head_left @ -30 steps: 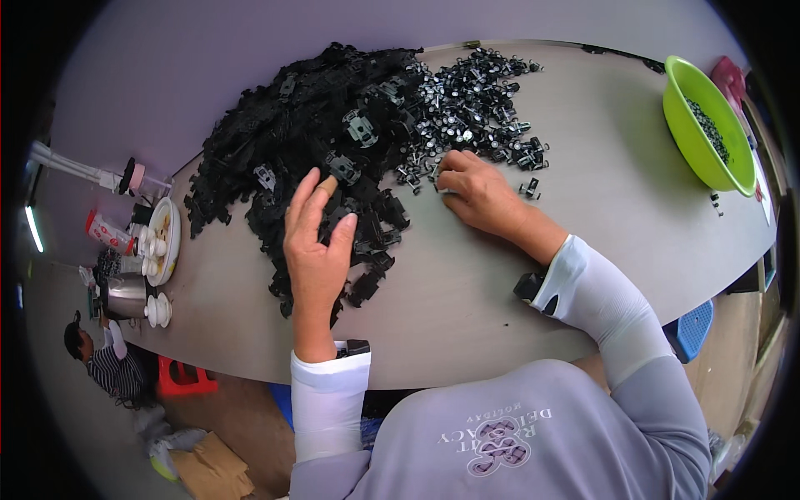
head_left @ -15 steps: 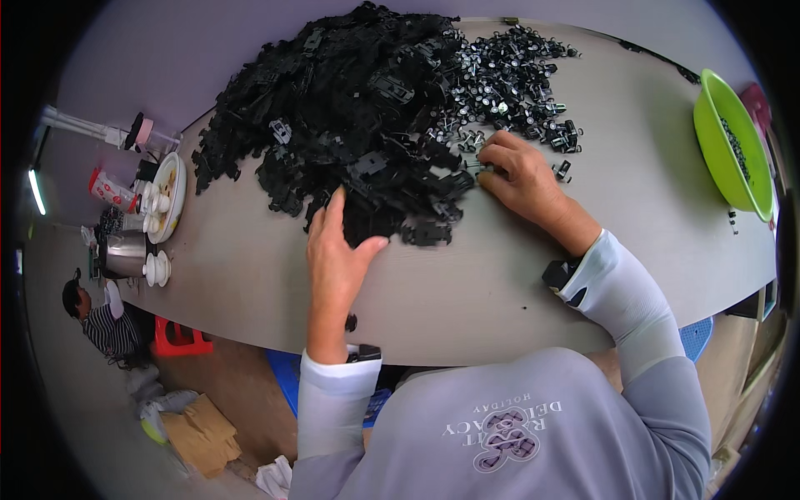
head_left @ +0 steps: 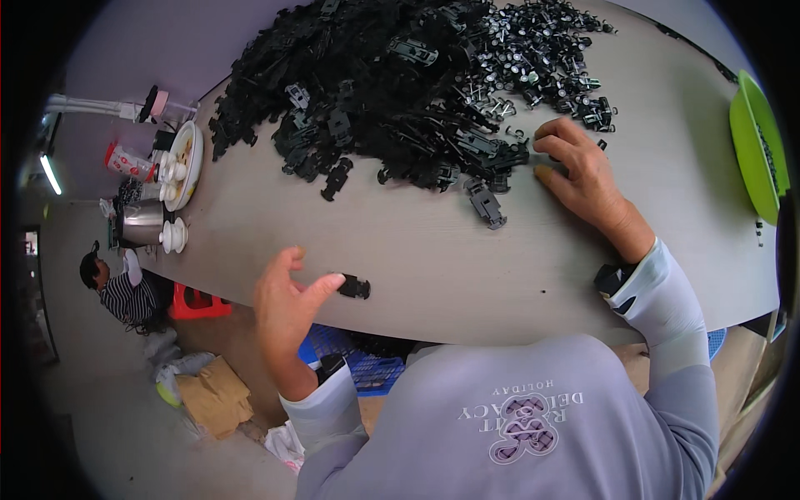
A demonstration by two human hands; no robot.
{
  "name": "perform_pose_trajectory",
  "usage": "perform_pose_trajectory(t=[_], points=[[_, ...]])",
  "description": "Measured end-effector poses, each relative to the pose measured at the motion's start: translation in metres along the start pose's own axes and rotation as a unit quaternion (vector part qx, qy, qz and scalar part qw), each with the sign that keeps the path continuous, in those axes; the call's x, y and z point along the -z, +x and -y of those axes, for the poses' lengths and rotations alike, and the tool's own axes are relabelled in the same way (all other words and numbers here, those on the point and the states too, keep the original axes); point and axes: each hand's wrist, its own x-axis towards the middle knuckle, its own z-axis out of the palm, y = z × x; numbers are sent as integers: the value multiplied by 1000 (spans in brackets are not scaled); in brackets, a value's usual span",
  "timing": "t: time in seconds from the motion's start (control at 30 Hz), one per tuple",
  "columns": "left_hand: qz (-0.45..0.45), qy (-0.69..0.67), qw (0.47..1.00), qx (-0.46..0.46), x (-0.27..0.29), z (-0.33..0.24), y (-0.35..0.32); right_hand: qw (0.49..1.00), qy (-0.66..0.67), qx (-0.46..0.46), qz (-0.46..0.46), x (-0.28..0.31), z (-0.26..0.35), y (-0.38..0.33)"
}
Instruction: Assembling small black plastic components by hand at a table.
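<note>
My left hand [head_left: 286, 304] is over the near left of the table, fingers apart, its thumb tip beside or touching a small black plastic part [head_left: 356, 287]. My right hand [head_left: 587, 177] rests at the right edge of a big heap of flat black plastic parts [head_left: 367, 92], shaped like toy-car bases. Its fingers are bent, with a gap between thumb and forefinger, and nothing shows in them. A grey-black base [head_left: 486, 204] lies loose left of it. Beyond the hand spreads a pile of small black wheels on silvery axles [head_left: 542, 54].
A green basin [head_left: 754, 150] with small parts stands at the right table edge. At the left are a plate [head_left: 194, 167], a steel pot [head_left: 142, 223] and white lidded cups [head_left: 174, 236]. Another person [head_left: 129, 287] sits beyond, near a red stool [head_left: 198, 302].
My left hand has moved from the heap toward me and left, to the lone black part. My right hand stays by the heap's right edge; its fingers have opened. The view has shifted slightly.
</note>
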Motion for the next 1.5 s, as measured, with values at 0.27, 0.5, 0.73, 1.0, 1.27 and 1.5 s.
perform_pose_trajectory(t=[0.27, 0.5, 0.73, 1.0, 1.27, 1.5], points=[[38, -76, 994, -74, -55, -12, 0, 998, 52, -25, -8, -3, 5, 4], [106, -499, 850, -134, -76, -103, 27, 998, 53, -33, -14, -7, 9, 9], [460, -464, 738, -167, -124, -148, 47, 999, 30, 14, -7, -17, 4, 15], [266, -575, 764, -124, -124, -126, 75, 997, 30, 68, -14, -10, 3, 19], [330, -629, 698, -93, -117, -128, 61, 990, 132, -49, -6, 0, 9, 12], [298, -647, 697, -78, -124, -124, 62, 978, 194, -76, -7, 7, 15, -2]])
